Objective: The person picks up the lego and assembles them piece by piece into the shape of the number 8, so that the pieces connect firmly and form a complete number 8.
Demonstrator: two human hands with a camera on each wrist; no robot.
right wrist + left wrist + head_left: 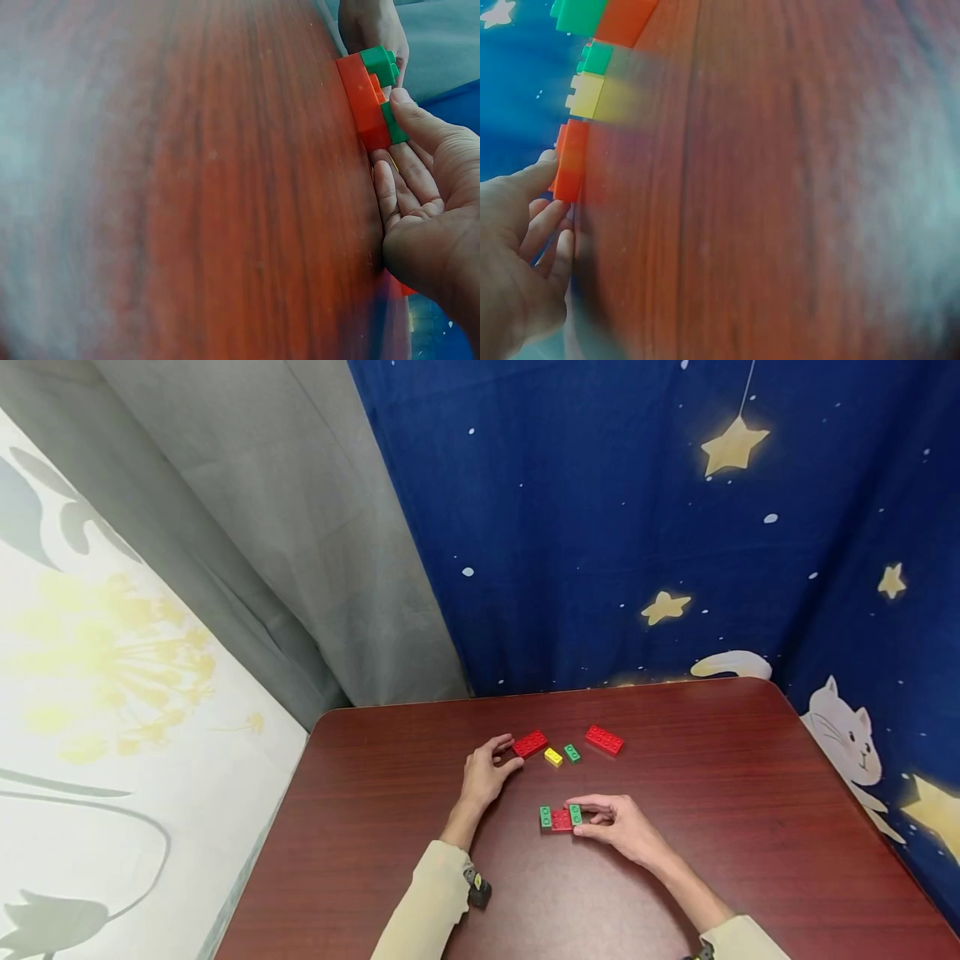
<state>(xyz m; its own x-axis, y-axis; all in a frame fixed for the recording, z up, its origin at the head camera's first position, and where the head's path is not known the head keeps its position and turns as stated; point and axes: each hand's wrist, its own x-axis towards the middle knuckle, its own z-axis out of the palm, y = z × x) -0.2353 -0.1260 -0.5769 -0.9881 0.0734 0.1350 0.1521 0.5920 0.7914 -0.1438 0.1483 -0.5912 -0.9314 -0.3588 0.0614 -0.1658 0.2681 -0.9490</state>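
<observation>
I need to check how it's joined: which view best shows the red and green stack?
Right wrist: the red and green stack appears large and side-on, both green bricks on top. Head shows it smaller, from above; left wrist, only a cropped part.

Smooth, hard-looking plastic forms the joined red-and-green block (561, 821), the left red brick (530, 744) and the right red brick (604, 740), both reds slightly shiny; the yellow brick (553, 757) and small green brick (572, 753) share the same moulded plastic look. The bench (360, 810) shows streaked, red-brown wood grain under a smooth, glossy finish, a pale sheen spreading across its foreground. Behind, matt printed cloth makes up the blue curtain (570, 527), while the grey curtain (300, 527) hangs in dull, softly folded fabric. The pale sleeves (431, 902) are matt, lightly wrinkled cloth.
</observation>
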